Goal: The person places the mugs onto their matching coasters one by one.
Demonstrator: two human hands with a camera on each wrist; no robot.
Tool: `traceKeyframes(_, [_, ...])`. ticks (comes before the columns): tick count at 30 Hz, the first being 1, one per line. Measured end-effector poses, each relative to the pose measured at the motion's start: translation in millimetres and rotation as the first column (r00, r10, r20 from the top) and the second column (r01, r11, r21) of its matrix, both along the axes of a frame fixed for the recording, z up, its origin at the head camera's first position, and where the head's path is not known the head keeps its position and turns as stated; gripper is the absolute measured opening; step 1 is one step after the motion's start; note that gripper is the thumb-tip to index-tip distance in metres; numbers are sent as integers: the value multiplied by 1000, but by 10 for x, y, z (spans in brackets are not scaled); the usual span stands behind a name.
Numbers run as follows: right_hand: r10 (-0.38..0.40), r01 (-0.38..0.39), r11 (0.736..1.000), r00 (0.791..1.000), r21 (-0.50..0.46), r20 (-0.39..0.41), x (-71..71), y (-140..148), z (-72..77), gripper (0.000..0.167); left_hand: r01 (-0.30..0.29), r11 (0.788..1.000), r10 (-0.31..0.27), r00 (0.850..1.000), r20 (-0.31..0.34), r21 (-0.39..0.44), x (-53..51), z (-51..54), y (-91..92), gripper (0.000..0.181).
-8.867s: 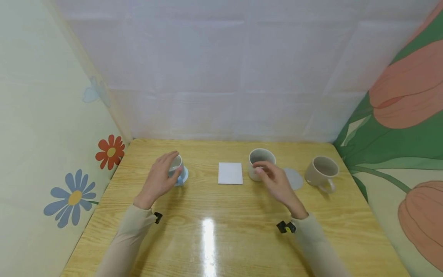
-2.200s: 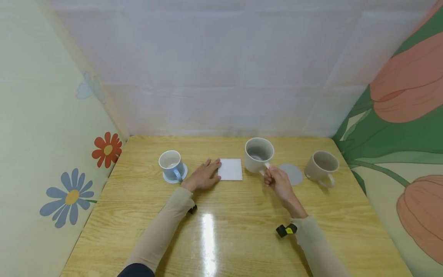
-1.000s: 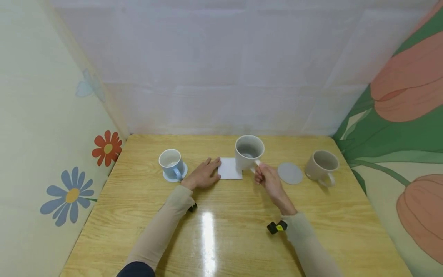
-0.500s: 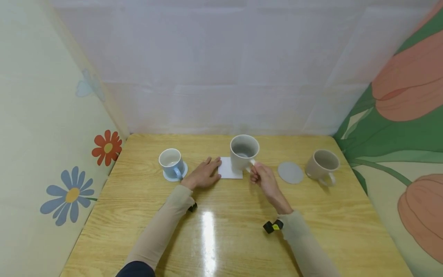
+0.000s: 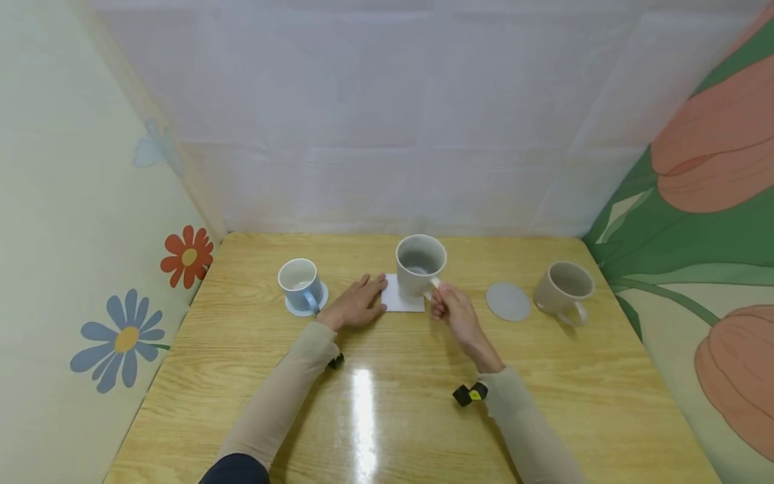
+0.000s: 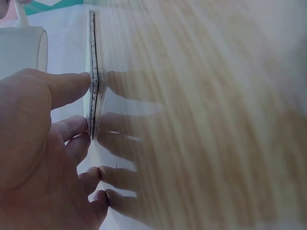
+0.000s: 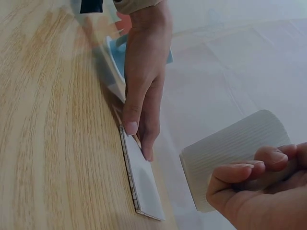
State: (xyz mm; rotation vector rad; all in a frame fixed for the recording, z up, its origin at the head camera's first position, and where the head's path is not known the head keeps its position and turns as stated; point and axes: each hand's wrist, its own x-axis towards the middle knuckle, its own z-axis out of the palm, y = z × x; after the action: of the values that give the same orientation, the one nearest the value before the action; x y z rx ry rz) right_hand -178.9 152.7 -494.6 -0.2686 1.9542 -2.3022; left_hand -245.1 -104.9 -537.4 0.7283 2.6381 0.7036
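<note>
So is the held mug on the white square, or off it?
Off: the right hand holds the mug up, and the right wrist view shows a gap between it and the white square.

Across a wood-grain desk (image 5: 393,430), from left: a pale blue round coaster (image 5: 324,296) near the far left corner, a white square coaster (image 5: 393,296) facing the far edge's middle, a grey disc (image 5: 508,302) and, near the far right corner, an upright beige mug (image 5: 559,296).
</note>
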Motion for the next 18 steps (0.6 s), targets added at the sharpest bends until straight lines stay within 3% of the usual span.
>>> traceKeyframes(11, [4,-4,1000,1000,9,7,-3,-28,-43,39,2,1000,-2,1000,-27,18,-109,-249,-19,70])
traceKeyframes(18, [22,-22,1000,1000,0,5,-32,-47,-61,39,-3,1000,2,1000,-19,-7,-134,-258,-16,70])
